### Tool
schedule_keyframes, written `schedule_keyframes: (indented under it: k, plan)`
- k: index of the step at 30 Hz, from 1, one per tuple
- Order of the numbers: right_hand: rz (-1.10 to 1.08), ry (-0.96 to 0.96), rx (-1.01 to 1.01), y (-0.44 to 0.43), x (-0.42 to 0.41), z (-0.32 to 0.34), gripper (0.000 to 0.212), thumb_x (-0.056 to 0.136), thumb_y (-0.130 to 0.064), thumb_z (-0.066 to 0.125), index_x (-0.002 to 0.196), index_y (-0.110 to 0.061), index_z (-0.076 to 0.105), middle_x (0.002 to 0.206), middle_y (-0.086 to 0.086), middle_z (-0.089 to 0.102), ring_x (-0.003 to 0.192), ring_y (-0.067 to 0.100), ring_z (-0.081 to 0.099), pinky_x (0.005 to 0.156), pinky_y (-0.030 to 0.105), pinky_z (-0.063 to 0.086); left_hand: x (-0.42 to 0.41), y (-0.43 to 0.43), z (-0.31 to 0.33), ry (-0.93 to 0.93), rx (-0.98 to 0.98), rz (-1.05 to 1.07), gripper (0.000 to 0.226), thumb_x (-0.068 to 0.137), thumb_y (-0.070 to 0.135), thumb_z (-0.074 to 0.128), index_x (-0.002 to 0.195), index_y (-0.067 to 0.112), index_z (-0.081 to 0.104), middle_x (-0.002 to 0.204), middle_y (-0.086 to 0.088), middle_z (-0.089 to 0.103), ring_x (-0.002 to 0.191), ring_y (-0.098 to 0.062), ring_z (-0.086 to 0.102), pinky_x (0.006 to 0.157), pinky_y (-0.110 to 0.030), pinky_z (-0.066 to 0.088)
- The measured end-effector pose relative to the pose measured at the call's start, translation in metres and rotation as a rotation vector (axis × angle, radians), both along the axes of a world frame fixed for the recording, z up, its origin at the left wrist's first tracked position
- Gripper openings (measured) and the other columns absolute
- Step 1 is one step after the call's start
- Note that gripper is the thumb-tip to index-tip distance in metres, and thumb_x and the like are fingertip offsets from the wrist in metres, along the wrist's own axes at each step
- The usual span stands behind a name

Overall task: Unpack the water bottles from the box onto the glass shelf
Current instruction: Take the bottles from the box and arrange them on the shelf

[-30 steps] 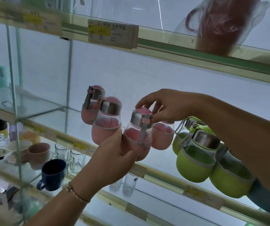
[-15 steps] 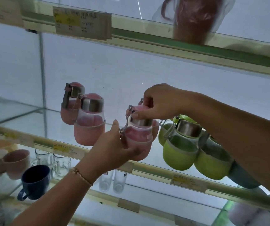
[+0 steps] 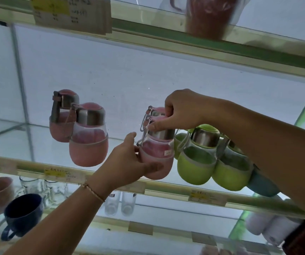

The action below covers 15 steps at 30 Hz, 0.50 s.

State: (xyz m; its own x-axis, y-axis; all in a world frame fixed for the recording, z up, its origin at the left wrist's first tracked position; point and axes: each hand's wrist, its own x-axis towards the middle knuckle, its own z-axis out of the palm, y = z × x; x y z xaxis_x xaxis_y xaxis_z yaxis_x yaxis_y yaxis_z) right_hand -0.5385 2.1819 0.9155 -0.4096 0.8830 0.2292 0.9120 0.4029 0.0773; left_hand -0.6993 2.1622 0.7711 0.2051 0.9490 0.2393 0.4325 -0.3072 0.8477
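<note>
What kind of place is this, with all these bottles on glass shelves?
Probably a housewares shop: price labels along the glass shelf edge, pink water bottles and green water bottles grouped by colour, and a navy mug and drinking glasses displayed below.

The 2 forearms [image 3: 59, 223] are bare, and a thin braided bracelet [image 3: 92, 191] circles the left wrist

2 bottles [image 3: 88, 144] left on glass shelf [image 3: 30, 168], centre bottle [image 3: 159, 153], bottle cluster [image 3: 196, 166] right

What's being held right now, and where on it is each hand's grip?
One pink bottle, by both hands: the left hand grips its lower body, the right hand pinches its cap.
</note>
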Motion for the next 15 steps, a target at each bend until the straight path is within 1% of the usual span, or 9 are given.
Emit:
schedule_keyframes:
  k: [3, 7, 10, 12, 13, 14, 15]
  plan:
    - [-0.019, -0.001, 0.005, 0.0009, 0.0024, -0.0007, 0.069, 0.069, -0.078, 0.061, 0.077, -0.010, 0.068, 0.076, 0.005, 0.068, 0.066, 0.013, 0.057, 0.054, 0.025, 0.039, 0.0026, 0.0012, 0.0014, 0.006, 0.004, -0.021, 0.113, 0.069, 0.037, 0.085, 0.153, 0.023, 0.010, 0.130, 0.003, 0.061, 0.102, -0.011, 0.065, 0.087, -0.029, 0.055]
    - [-0.050, 0.034, -0.005, 0.0008, 0.0044, -0.0024, 0.068, 0.069, -0.077, 0.063, 0.077, -0.010, 0.068, 0.076, 0.005, 0.068, 0.063, 0.011, 0.055, 0.054, 0.023, 0.037, 0.0060, 0.0019, 0.0018, 0.000, -0.019, -0.038, 0.121, 0.073, 0.034, 0.083, 0.154, 0.022, -0.007, 0.129, 0.004, 0.063, 0.107, -0.013, 0.064, 0.093, -0.034, 0.053]
    - [-0.050, 0.046, -0.008, -0.0009, 0.0044, -0.0032, 0.067, 0.070, -0.075, 0.064, 0.079, -0.009, 0.069, 0.074, 0.002, 0.067, 0.062, 0.008, 0.053, 0.053, 0.022, 0.034, 0.0076, 0.0019, 0.0003, 0.004, -0.001, -0.030, 0.121, 0.075, 0.034, 0.082, 0.154, 0.021, -0.008, 0.125, 0.005, 0.065, 0.105, -0.012, 0.064, 0.090, -0.030, 0.052]
    - [-0.052, 0.061, -0.008, -0.0032, 0.0042, -0.0036, 0.067, 0.071, -0.072, 0.066, 0.080, -0.006, 0.069, 0.062, -0.012, 0.062, 0.059, 0.006, 0.052, 0.053, 0.019, 0.031, 0.0075, 0.0028, -0.0012, 0.003, 0.013, -0.024, 0.121, 0.074, 0.036, 0.082, 0.154, 0.021, -0.008, 0.124, 0.006, 0.065, 0.105, -0.010, 0.064, 0.086, -0.026, 0.051]
    - [-0.053, 0.067, -0.006, -0.0041, 0.0039, -0.0038, 0.067, 0.071, -0.072, 0.066, 0.081, -0.005, 0.069, 0.057, -0.016, 0.058, 0.058, 0.005, 0.051, 0.052, 0.018, 0.030, 0.0071, 0.0032, -0.0020, 0.004, 0.015, -0.025, 0.121, 0.074, 0.037, 0.082, 0.154, 0.021, -0.007, 0.121, 0.008, 0.065, 0.103, -0.010, 0.064, 0.085, -0.024, 0.050]
    - [-0.052, 0.068, -0.002, -0.0046, 0.0039, -0.0040, 0.067, 0.071, -0.072, 0.066, 0.081, -0.005, 0.069, 0.056, -0.016, 0.057, 0.058, 0.005, 0.051, 0.052, 0.018, 0.029, 0.0066, 0.0035, -0.0026, 0.003, 0.015, -0.027, 0.122, 0.073, 0.038, 0.082, 0.155, 0.021, -0.007, 0.115, 0.010, 0.064, 0.101, -0.009, 0.063, 0.083, -0.023, 0.050]
    - [-0.048, 0.065, 0.000, -0.0049, 0.0041, -0.0041, 0.067, 0.071, -0.072, 0.065, 0.081, -0.006, 0.069, 0.061, -0.012, 0.059, 0.059, 0.006, 0.051, 0.052, 0.018, 0.029, 0.0062, 0.0039, -0.0033, 0.002, 0.015, -0.029, 0.122, 0.073, 0.038, 0.082, 0.155, 0.021, -0.006, 0.108, 0.012, 0.062, 0.098, -0.007, 0.063, 0.082, -0.022, 0.049]
